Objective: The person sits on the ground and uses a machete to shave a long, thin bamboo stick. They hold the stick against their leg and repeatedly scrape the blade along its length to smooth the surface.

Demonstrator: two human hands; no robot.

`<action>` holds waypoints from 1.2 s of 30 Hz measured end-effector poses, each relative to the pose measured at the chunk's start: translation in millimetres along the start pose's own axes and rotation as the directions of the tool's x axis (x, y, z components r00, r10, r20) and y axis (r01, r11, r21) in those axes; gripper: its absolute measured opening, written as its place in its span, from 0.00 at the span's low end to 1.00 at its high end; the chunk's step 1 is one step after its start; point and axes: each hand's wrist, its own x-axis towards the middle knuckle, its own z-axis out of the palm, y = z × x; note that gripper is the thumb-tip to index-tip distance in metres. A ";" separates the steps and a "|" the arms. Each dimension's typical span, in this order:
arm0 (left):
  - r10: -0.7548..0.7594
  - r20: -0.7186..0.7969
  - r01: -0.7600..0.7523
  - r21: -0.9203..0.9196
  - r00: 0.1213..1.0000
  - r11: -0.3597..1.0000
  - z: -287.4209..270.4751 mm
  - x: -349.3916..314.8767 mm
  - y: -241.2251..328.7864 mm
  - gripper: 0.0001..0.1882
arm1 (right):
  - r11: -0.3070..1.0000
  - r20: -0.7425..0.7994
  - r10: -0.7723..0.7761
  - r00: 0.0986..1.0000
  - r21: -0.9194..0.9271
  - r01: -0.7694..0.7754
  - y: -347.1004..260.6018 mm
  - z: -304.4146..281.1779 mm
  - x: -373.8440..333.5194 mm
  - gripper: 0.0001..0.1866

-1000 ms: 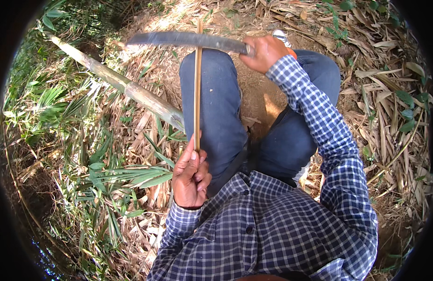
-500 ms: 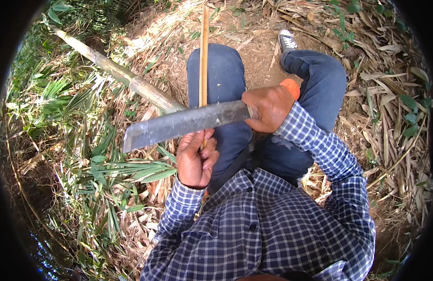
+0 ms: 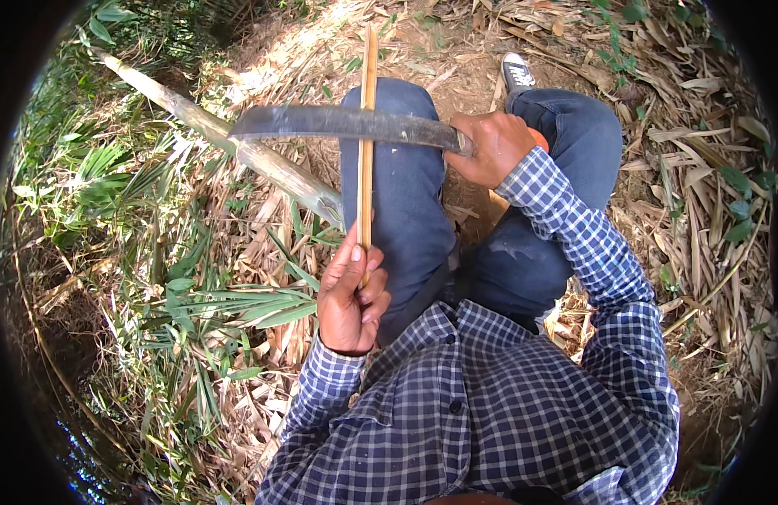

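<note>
My left hand grips the near end of a narrow, pale-yellow bamboo strip between thumb and fingers. The strip points away from me over my left thigh. In my right hand is a machete with a long dark blade and an orange handle end showing beyond the fist. Its blade lies crosswise over the strip, about midway along, with the tip out to the left. The blade is slightly blurred, and whether its edge touches the strip I cannot tell.
A long bamboo pole slants on the ground at the left, its near end beside my left knee. Green leaves lie left of my left hand. Dry bamboo leaves cover the ground at the right.
My right hand has moved the machete away from me along the strip, from just above my left hand to over the knee. The strip has shifted slightly toward me.
</note>
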 end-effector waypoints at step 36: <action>-0.040 -0.054 0.043 0.055 0.998 0.998 -16.4 -21.3 -9.5 0.24 | 0.985 0.027 -0.172 0.985 -0.002 0.172 -9.0 -0.2 -4.3 0.15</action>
